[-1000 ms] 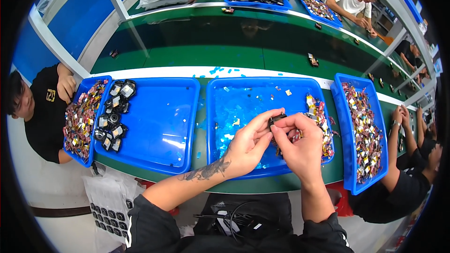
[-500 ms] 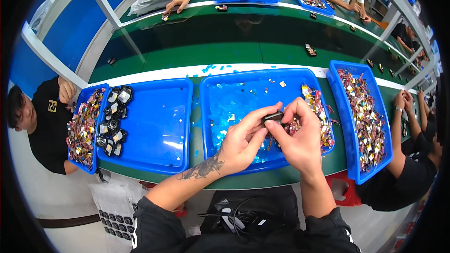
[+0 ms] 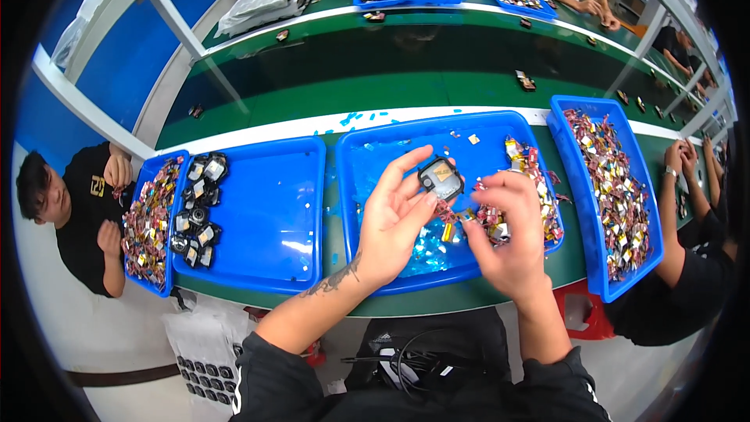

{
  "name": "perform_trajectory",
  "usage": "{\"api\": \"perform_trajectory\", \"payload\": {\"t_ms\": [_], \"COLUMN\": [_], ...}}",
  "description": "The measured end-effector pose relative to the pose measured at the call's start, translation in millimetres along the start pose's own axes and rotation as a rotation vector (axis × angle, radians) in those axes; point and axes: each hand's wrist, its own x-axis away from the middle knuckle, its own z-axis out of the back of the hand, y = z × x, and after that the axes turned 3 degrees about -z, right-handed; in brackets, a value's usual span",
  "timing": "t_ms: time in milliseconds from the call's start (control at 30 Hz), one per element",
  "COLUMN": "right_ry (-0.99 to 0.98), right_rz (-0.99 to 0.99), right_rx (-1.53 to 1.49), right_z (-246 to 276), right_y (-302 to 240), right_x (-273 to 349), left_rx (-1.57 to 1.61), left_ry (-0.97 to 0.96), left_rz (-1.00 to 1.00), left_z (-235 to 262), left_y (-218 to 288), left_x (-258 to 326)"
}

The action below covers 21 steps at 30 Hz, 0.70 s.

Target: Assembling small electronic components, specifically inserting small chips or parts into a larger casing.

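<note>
My left hand holds a small black square housing tilted up between fingers and thumb. Its tan and grey inner face is turned towards me. Close to the right of it is my right hand, thumb and fingers apart with no grip showing. By the right thumb tip are small pink and yellow parts; whether they hang from the housing or lie below, I cannot tell. Both hands are above a blue tray holding bits of blue film and, along its right side, a heap of small circuit parts.
To the left, another blue tray has black housings along one side. Trays full of small parts stand at far left and right. Behind a white ledge runs a green belt with scattered pieces. Co-workers sit around.
The housing has turned from edge-on to show its inner face. My right hand has come off it and opened slightly to the right. Across the belt, a co-worker's hand has drawn back from a piece.
</note>
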Motion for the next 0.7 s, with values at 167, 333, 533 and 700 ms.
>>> {"api": "perform_trajectory", "payload": {"t_ms": [167, 333, 533, 700], "right_ry": [-0.095, -0.044, -0.106, -0.199], "right_rz": [0.152, -0.719, -0.648, -0.487], "right_rx": [0.106, -0.872, -0.872, -0.485], "right_z": [-3, 0, 4, 13], "right_y": [4, -10, -8, -12], "right_x": [11, 4, 12, 13], "left_rx": [-0.164, -0.719, -0.897, -0.911], "left_ry": [-0.104, -0.26, -0.193, -0.16], "left_rz": [0.044, -0.306, -0.502, -0.524], "left_z": [6, 7, 1, 2], "left_y": [-6, 11, 7, 1], "left_x": [3, 3, 6, 7]}}
